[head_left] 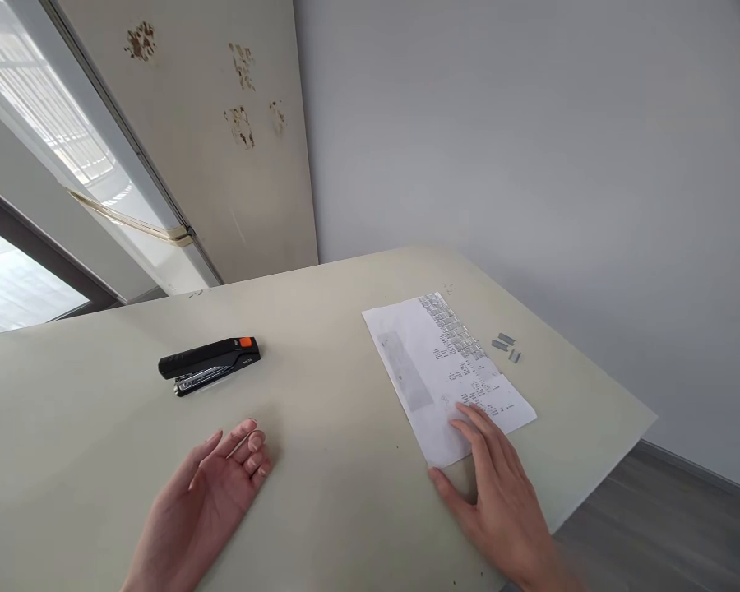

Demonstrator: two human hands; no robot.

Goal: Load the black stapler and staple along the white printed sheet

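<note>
Right fingers (482, 456) rest, released, on paper (428, 374); left fingers (233, 441) loosely curled; pale table (326, 469), grey wall (530, 140), perhaps wooden floor (629, 510).

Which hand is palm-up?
The left hand, nearer the black stapler: its palm faces up, fingers loosely curled. The right hand is palm-down, fingers over the paper.
</note>
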